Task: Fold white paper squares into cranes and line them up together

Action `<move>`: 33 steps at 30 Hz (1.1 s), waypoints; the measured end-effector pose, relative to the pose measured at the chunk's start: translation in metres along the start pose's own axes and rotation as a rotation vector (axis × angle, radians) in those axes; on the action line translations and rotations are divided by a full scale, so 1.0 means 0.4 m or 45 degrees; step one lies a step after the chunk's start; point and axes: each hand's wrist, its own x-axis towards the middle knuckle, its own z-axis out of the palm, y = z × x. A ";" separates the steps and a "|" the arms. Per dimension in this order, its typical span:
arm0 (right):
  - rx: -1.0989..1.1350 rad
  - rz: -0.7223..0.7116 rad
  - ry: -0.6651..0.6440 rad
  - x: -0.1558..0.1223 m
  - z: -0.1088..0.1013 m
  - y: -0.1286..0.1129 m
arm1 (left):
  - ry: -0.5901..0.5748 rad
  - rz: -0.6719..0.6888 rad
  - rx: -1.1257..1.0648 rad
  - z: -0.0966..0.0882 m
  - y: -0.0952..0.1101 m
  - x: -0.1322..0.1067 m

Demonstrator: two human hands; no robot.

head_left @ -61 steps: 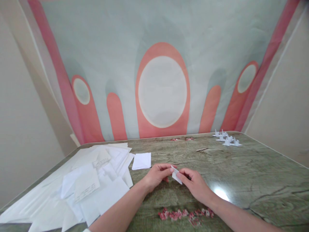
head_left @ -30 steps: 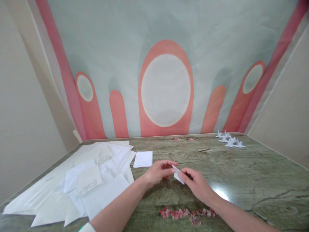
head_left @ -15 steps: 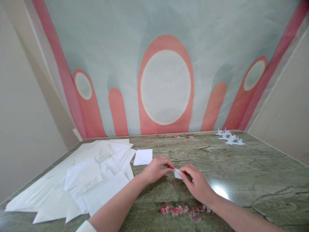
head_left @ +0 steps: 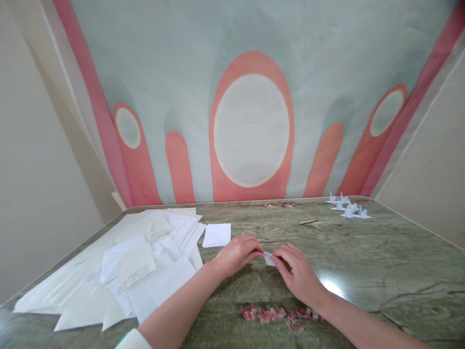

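Note:
A small folded piece of white paper [head_left: 269,259] lies low over the green marbled table [head_left: 363,261], between my two hands. My left hand [head_left: 238,253] pinches its left end with fingers closed. My right hand [head_left: 296,270] pinches the right end, its fingers curled over the paper. Most of the paper is hidden under my fingers.
A loose heap of white sheets [head_left: 119,271] covers the table's left side, with a small stack of white squares [head_left: 217,235] beside it. Several finished folded paper figures [head_left: 348,209] stand at the far right corner. A patterned pink and grey cloth [head_left: 250,121] hangs behind.
The paper was held up tilted between my fingertips; both hands have lowered it toward the table and closed over it. My view has shifted slightly.

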 end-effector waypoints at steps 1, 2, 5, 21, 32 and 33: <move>0.001 -0.002 0.002 0.000 0.000 0.000 | 0.005 -0.019 -0.001 0.000 0.000 0.000; 0.001 -0.001 0.002 0.001 0.000 -0.001 | 0.008 -0.040 -0.004 0.001 0.001 -0.001; 0.007 0.005 -0.012 0.000 0.001 -0.001 | 0.001 -0.095 -0.028 0.002 0.002 -0.002; 0.089 0.044 -0.032 0.002 -0.006 -0.006 | 0.031 -0.184 -0.231 0.008 -0.005 -0.002; 0.049 0.040 -0.033 0.002 -0.001 0.003 | 0.090 -0.560 -0.628 0.041 -0.020 0.006; 0.044 0.041 -0.041 0.002 -0.002 0.003 | 0.087 -0.576 -0.658 0.045 -0.023 0.005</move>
